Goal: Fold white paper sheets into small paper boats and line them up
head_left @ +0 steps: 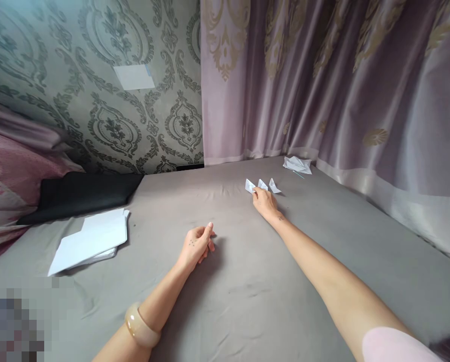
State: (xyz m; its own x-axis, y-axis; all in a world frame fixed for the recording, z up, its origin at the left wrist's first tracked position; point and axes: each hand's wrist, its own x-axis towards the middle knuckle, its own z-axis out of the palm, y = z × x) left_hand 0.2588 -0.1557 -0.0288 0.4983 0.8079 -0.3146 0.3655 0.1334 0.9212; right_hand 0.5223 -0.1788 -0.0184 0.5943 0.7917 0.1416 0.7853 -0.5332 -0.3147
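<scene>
Three small folded white papers, shaped like paper boats, stand in a row on the grey sheet toward the back. My right hand reaches out to them, its fingertips closed at the leftmost paper boat. The middle paper boat stands just behind my knuckles and is partly hidden by them. To its right is the last paper boat, apart from my hand. Nearer to me, my left hand rests over the sheet with its fingers loosely curled and the thumb apart; nothing shows in it.
A stack of white paper sheets lies at the left, beside a black cloth-like item. By the curtain at the back right is a pile of folded white paper with a thin greenish stick near it. A patterned wall stands behind.
</scene>
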